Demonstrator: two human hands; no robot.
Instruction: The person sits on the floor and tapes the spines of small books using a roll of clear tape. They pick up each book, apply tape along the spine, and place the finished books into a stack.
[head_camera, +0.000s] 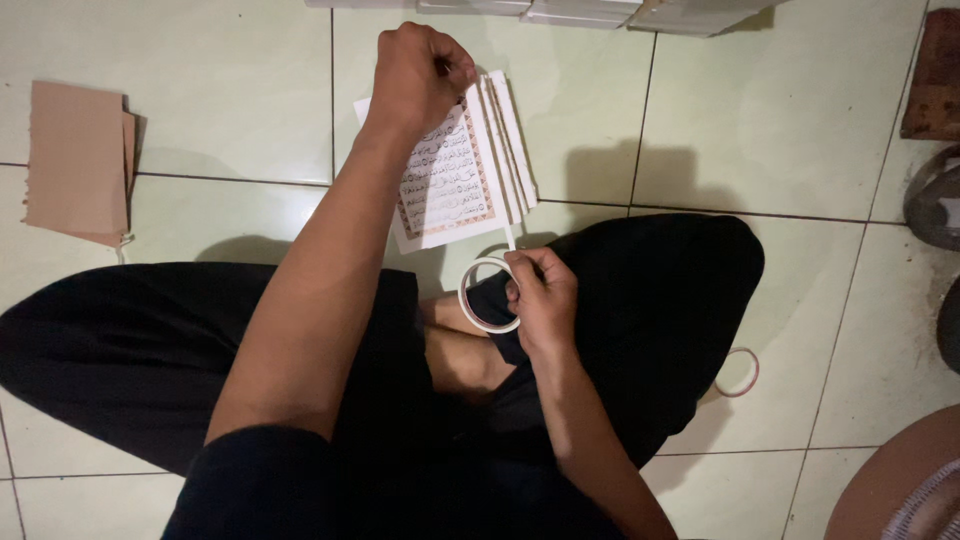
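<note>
I see the tape roll (487, 296) pinched in my right hand (542, 300) above my lap, its white strip (505, 170) drawn taut along the edge of the printed booklet stack (455, 170) on the tiled floor (760, 120). My left hand (418, 75) is closed, pinching the strip's far end at the stack's top. I judge the strip laid but not yet cut. A second roll (738, 372) lies by my knee; brown card sheets (78, 160) sit well apart.

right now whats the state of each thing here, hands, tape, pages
left hand: fisted at the top edge of the printed pages
right hand: holding the tape roll
tape roll: partly unrolled, strip running up to the pages
printed pages: stacked, fanned on the floor
second tape roll: flat on a tile
cardboard sheets: stacked flat
</note>
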